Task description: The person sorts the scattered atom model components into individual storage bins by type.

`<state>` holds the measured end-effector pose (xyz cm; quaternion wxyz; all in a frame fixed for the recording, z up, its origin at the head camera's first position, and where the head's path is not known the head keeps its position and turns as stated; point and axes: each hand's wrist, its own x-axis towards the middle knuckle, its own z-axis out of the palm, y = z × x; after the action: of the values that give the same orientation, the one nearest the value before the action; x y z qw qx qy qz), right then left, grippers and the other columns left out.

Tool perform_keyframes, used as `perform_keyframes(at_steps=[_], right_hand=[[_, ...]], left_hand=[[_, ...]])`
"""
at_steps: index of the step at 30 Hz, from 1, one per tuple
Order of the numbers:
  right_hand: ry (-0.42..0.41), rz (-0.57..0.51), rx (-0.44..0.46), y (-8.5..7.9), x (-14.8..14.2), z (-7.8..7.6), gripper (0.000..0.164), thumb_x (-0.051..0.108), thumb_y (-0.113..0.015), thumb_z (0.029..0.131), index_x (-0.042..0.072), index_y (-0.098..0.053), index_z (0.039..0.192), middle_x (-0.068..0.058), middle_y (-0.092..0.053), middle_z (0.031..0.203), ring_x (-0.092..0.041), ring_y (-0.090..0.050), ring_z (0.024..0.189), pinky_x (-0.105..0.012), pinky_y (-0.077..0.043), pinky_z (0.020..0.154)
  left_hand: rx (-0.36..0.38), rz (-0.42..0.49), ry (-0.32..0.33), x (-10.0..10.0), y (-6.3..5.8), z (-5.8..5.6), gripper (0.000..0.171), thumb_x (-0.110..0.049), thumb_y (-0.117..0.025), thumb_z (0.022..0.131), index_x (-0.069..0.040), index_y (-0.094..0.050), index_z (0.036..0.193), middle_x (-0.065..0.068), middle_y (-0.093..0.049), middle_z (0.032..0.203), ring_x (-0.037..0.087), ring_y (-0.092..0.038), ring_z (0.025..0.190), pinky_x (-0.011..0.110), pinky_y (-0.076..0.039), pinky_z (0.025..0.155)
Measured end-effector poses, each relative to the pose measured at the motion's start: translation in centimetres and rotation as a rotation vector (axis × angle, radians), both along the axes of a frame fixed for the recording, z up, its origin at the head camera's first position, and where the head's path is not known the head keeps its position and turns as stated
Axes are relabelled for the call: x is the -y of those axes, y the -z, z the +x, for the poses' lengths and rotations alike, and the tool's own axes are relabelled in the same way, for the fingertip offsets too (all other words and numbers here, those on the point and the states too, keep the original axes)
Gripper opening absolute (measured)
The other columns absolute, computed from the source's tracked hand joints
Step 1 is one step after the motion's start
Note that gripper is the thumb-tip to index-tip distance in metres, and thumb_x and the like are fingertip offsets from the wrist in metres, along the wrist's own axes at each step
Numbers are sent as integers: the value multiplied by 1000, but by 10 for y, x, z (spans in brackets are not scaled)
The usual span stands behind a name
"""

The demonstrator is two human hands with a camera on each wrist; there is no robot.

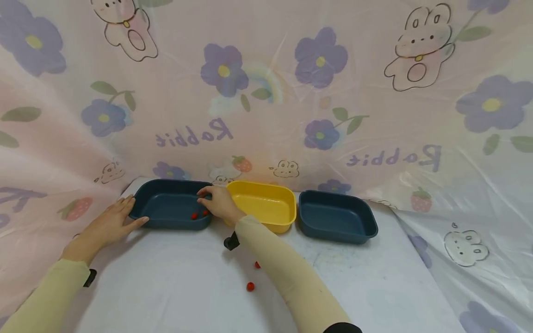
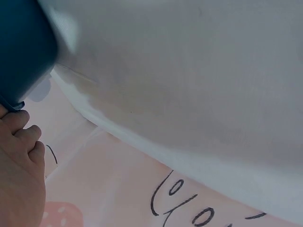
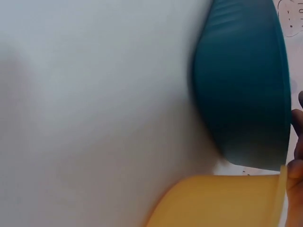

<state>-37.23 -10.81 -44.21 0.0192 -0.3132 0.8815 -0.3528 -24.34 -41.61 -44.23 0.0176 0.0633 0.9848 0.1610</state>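
My left hand (image 1: 109, 223) grips the left end of a dark blue plastic box (image 1: 166, 224), the thumb lying along its front rim. In the left wrist view, bent fingers (image 2: 21, 137) hook at the rim of the blue box (image 2: 26, 52). Over the right end of the same box hangs my right hand (image 1: 222, 202), thumb and forefinger apart, no object showing between them. Just below it, two small red round pieces (image 1: 194, 216) are inside the box. The right wrist view catches only some fingers (image 3: 296, 165), beside the rims of the blue box (image 3: 241, 90) and a yellow box.
The yellow box (image 1: 270, 224) stands in the middle, partly behind my right hand. A second dark blue box (image 1: 337, 233) is to its right. Two more red pieces (image 1: 250, 286) lie on the white table (image 1: 175, 277) near my right forearm. A printed rabbit-and-flower cloth (image 1: 266, 106) hangs behind.
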Motion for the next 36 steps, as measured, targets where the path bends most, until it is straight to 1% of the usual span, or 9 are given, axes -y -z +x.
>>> perform_keyframes(at_steps=[4,9,12,16,20,23,27,30,36], right_hand=[[-12,-20,10,-5,-5,9,27,24,-69,102,13,-73,126,4,-74,116,-6,-59,80,-14,-52,72],[-14,-61,42,-9,-13,20,26,26,-70,101,14,-74,125,8,-72,107,-9,-56,66,-17,-50,59],[-40,-90,41,-12,-20,26,26,24,-71,101,13,-74,125,8,-73,104,-9,-55,64,-18,-48,56],[-71,-120,-8,-16,-34,37,26,22,-72,100,9,-75,123,5,-75,106,-12,-53,66,-17,-42,54],[-55,-132,-45,-17,-52,45,25,23,-73,100,9,-76,121,6,-74,108,-10,-50,70,-16,-40,56],[-31,-141,-66,-18,-67,50,24,23,-74,100,10,-77,120,6,-75,109,-7,-52,75,-14,-44,63],[0,-156,-66,-20,-87,58,23,24,-74,99,12,-77,119,6,-74,109,-8,-54,79,-15,-49,69],[11,-175,-48,-21,-102,64,24,25,-74,99,13,-77,119,7,-73,108,-8,-55,81,-16,-50,70],[-23,-194,-51,-14,-136,78,20,18,-75,99,9,-77,116,3,-75,108,-8,-54,77,-18,-52,69]], left_hand=[[7,3,-1,0,1,2,100,-58,-50,105,20,-14,156,40,-7,164,60,-5,151,76,-13,118],[9,5,4,1,1,2,100,-58,-50,105,20,-13,156,40,-6,164,60,-4,151,76,-12,118],[4,8,7,2,1,2,99,-56,-51,106,20,-12,156,41,-6,164,60,-3,151,76,-11,118],[1,6,8,2,2,2,99,-55,-51,106,20,-13,156,41,-7,164,60,-3,151,77,-11,118],[-2,2,7,2,3,2,99,-56,-51,106,21,-13,156,42,-7,163,60,-2,151,76,-11,118],[-6,3,9,2,5,0,99,-56,-51,106,20,-13,156,42,-6,163,60,-2,151,77,-11,117],[-14,3,9,4,6,0,99,-56,-50,106,21,-12,156,42,-6,163,61,-2,151,77,-11,117],[-24,0,9,3,6,0,99,-56,-50,106,21,-13,155,43,-8,162,61,-3,150,77,-12,117],[-36,1,21,-1,2,2,98,-55,-50,106,23,-16,154,45,-11,161,63,-6,149,77,-13,116]])
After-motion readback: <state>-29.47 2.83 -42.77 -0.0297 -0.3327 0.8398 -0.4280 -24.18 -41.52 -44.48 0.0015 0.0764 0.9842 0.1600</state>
